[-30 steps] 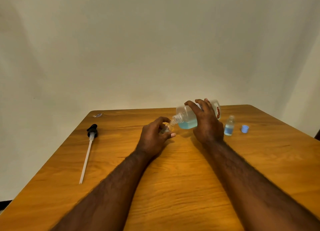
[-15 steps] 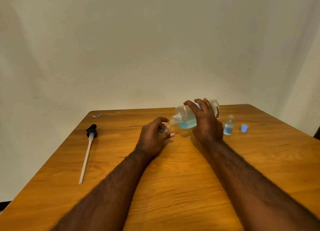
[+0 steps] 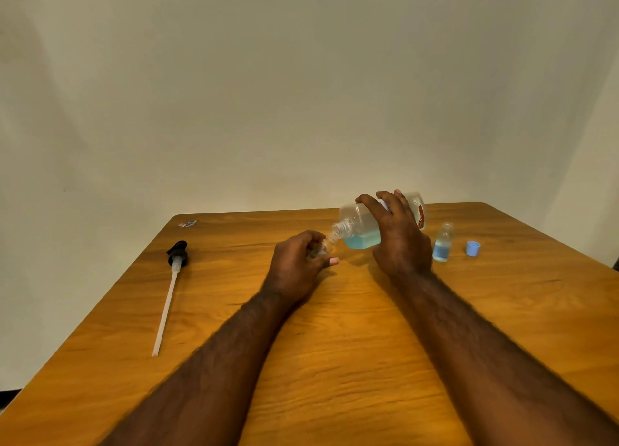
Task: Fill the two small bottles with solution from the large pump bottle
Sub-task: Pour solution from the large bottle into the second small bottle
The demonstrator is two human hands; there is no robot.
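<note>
My right hand (image 3: 400, 241) grips the large clear bottle (image 3: 360, 226), tipped on its side with its open threaded neck pointing left and down; blue solution pools in its lower half. My left hand (image 3: 296, 266) holds a small clear bottle (image 3: 320, 249) on the table, mostly hidden by the fingers, with its mouth right under the large bottle's neck. A second small bottle (image 3: 442, 243) stands upright to the right, uncapped and holding blue liquid. Its blue cap (image 3: 472, 248) lies beside it.
The black pump head with its long white tube (image 3: 170, 286) lies on the left side of the wooden table (image 3: 335, 362). A small scrap (image 3: 188, 223) sits at the far left corner. A pale wall rises behind the table.
</note>
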